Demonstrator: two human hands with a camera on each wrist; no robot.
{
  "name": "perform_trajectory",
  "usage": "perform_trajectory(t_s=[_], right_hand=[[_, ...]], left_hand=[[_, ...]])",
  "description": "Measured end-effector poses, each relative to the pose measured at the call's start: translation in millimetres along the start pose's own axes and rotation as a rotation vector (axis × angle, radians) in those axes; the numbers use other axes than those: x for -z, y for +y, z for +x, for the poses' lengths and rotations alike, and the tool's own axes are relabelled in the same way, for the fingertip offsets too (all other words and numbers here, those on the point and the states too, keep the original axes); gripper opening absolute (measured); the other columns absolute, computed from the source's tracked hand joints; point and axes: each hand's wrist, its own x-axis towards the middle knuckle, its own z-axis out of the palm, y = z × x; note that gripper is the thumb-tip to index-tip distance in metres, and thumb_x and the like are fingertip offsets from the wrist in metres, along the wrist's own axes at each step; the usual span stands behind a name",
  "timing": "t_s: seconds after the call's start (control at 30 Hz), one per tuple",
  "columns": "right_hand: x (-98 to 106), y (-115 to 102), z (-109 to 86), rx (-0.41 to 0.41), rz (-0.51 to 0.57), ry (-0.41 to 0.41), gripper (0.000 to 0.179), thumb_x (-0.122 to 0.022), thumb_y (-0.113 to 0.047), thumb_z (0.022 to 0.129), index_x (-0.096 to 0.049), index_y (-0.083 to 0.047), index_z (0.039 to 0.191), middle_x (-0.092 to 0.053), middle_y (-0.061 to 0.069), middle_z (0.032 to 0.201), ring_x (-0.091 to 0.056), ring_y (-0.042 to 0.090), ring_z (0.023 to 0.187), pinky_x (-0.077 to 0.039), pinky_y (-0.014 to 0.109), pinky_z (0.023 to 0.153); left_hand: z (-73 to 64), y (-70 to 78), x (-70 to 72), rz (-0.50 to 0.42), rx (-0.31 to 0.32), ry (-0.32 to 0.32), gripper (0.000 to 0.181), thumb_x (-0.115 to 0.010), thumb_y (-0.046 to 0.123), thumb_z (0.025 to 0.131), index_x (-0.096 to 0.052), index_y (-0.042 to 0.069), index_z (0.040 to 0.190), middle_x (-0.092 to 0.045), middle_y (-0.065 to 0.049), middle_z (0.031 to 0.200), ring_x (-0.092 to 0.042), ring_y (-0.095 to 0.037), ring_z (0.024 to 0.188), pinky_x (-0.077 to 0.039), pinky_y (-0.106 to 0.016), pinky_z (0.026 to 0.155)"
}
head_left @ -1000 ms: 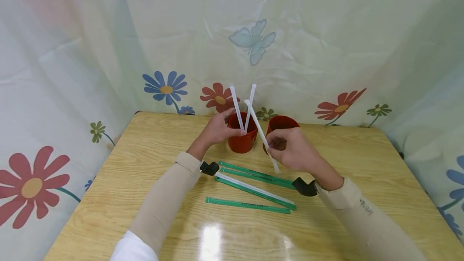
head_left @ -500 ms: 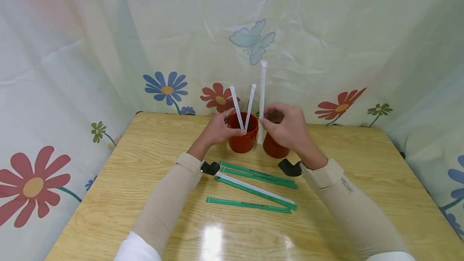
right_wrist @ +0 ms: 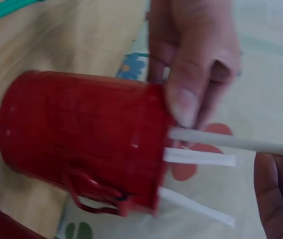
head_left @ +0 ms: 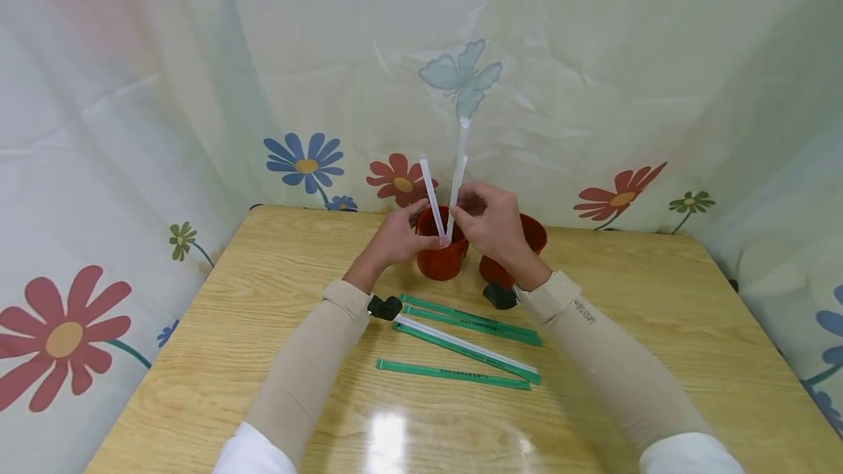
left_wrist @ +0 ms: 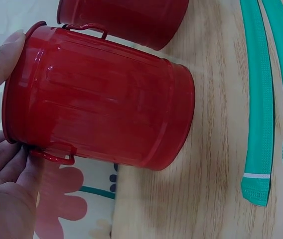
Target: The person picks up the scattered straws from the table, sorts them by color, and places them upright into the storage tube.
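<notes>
Near the back of the table, my left hand [head_left: 400,236] grips the rim of a small red bucket [head_left: 440,263], thumb on the near side. Two thin white wrapped straws [right_wrist: 200,156] lean inside that bucket, their tops sticking out. My right hand [head_left: 497,225] pinches another white wrapped straw [head_left: 464,136], held nearly upright. In the right wrist view this straw's lower end is at the bucket's mouth; how deep it reaches is hidden. A second red bucket [head_left: 535,236] stands just to the right, partly behind my right hand and wrist.
Several green wrapped straws [head_left: 454,374] lie on the wooden table [head_left: 296,254] in front of the buckets. One white wrapped straw [head_left: 477,347] lies against a green one. A flower-printed curtain [head_left: 593,93] hangs close behind the table's back edge.
My right hand has turned its white straw upright and carried it left, from in front of the right bucket to the left bucket's mouth. My left hand has stayed at the rim.
</notes>
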Motion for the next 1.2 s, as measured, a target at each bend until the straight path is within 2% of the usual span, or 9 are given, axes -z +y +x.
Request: perform_trajectory(t_s=[0.13,0.27,0.5,0.67,0.73,0.8,0.9,1.1,1.2], right_hand=[[-10.9,7.4,-1.8,-0.002,-0.047,-0.046,0.013,-0.073,-0.004,0.085,-0.071,0.001,0.097,-0.072,0.015,0.086,-0.067,0.023,0.07,-0.061,0.037,0.071],[-18.8,12.5,-4.7,0.004,-0.075,-0.1,0.015,-0.074,-0.002,0.084,-0.071,0.003,0.098,-0.073,0.015,0.086,-0.067,0.022,0.069,-0.061,0.035,0.068],[-20.2,13.5,-7.1,-0.039,-0.098,-0.183,0.012,-0.073,-0.004,0.087,-0.071,0.002,0.096,-0.074,0.014,0.088,-0.071,0.023,0.072,-0.062,0.039,0.07],[-14.3,12.4,-19.7,-0.032,-0.124,-0.128,0.012,-0.074,-0.003,0.085,-0.072,-0.001,0.097,-0.074,0.013,0.09,-0.07,0.023,0.076,-0.061,0.038,0.072],[-9.2,11.0,-29.3,-0.027,-0.127,-0.1,0.013,-0.075,-0.003,0.084,-0.071,-0.003,0.096,-0.073,0.011,0.089,-0.068,0.021,0.075,-0.06,0.035,0.071],[-3.4,9.9,-40.5,-0.015,-0.135,-0.112,0.012,-0.075,-0.002,0.083,-0.071,-0.005,0.094,-0.072,0.009,0.087,-0.066,0.018,0.073,-0.059,0.03,0.069],[3.8,7.3,-59.3,-0.003,-0.139,-0.225,0.012,-0.076,0.0,0.082,-0.071,-0.007,0.091,-0.071,0.006,0.084,-0.063,0.014,0.071,-0.056,0.024,0.066],[3.8,8.9,-96.7,-0.002,-0.218,-0.595,0.011,-0.075,0.0,0.082,-0.071,-0.009,0.086,-0.065,-0.002,0.075,-0.054,0.005,0.068,-0.05,0.019,0.063],[-0.7,11.5,-111.9,0.001,-0.281,-0.716,0.01,-0.072,0.0,0.083,-0.07,-0.01,0.084,-0.062,-0.004,0.073,-0.048,0.005,0.066,-0.045,0.018,0.06]], left_hand=[[-0.2,0.0,0.1,0.012,-0.008,-0.006,0.082,-0.081,0.037,0.081,-0.04,0.022,0.151,-0.06,-0.001,0.138,-0.056,-0.024,0.128,-0.053,-0.042,0.101],[-0.1,0.4,-0.8,0.019,-0.023,-0.012,0.08,-0.081,0.039,0.08,-0.043,0.024,0.149,-0.058,0.0,0.14,-0.056,-0.023,0.13,-0.052,-0.041,0.102],[1.6,0.9,-1.7,0.031,-0.065,-0.007,0.071,-0.08,0.039,0.081,-0.05,0.02,0.143,-0.061,-0.002,0.134,-0.056,-0.028,0.127,-0.052,-0.042,0.101],[0.9,-1.7,0.0,-0.004,-0.08,0.002,0.072,-0.081,0.036,0.08,-0.05,0.018,0.143,-0.063,-0.006,0.131,-0.054,-0.035,0.13,-0.051,-0.046,0.103],[0.1,-2.6,0.6,-0.012,-0.073,0.011,0.075,-0.082,0.035,0.08,-0.048,0.018,0.144,-0.062,-0.006,0.133,-0.054,-0.035,0.132,-0.05,-0.047,0.104],[-0.6,-3.4,1.1,-0.007,-0.062,0.023,0.077,-0.082,0.035,0.079,-0.047,0.019,0.146,-0.061,-0.006,0.134,-0.054,-0.033,0.132,-0.05,-0.047,0.104],[-1.1,-4.1,2.0,-0.002,-0.055,0.03,0.079,-0.082,0.034,0.079,-0.046,0.018,0.147,-0.06,-0.005,0.135,-0.054,-0.032,0.131,-0.051,-0.046,0.103],[-0.8,-3.2,2.4,-0.002,-0.04,0.027,0.08,-0.083,0.036,0.078,-0.046,0.019,0.147,-0.062,-0.005,0.134,-0.053,-0.032,0.133,-0.051,-0.047,0.103],[0.3,-3.3,1.1,0.011,-0.034,0.021,0.081,-0.083,0.038,0.078,-0.045,0.019,0.147,-0.062,-0.005,0.135,-0.053,-0.032,0.133,-0.051,-0.046,0.103]])
